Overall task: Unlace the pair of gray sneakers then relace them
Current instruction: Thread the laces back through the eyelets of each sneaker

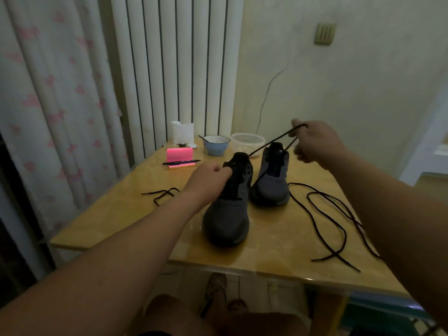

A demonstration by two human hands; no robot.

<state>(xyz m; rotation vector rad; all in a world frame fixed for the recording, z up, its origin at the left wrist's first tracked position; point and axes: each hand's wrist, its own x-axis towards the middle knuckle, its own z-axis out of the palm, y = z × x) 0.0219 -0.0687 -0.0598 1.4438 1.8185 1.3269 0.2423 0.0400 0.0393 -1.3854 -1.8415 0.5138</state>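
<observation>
On yellow glossy counter (pixel 126 214), holds nearer gray fabric sneaker (pixel 228 221) at its collar with curled left hand (pixel 208 180); pinches thin black lace (pixel 271 141) from it, taut, in raised right hand (pixel 317 144).

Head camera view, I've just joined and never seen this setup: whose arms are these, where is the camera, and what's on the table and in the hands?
No machine here: these are a person's two bare arms, filmed by one camera worn on the head, looking forward and down. The left hand grips the top of the near sneaker, which stands on the table. The raised right hand pinches a black lace that runs down to that sneaker's top. The far sneaker stands just behind. A loose lace lies on the table to the right, a shorter piece to the left. At the back are a pink notepad with a pen, a blue bowl and a clear tub.
</observation>
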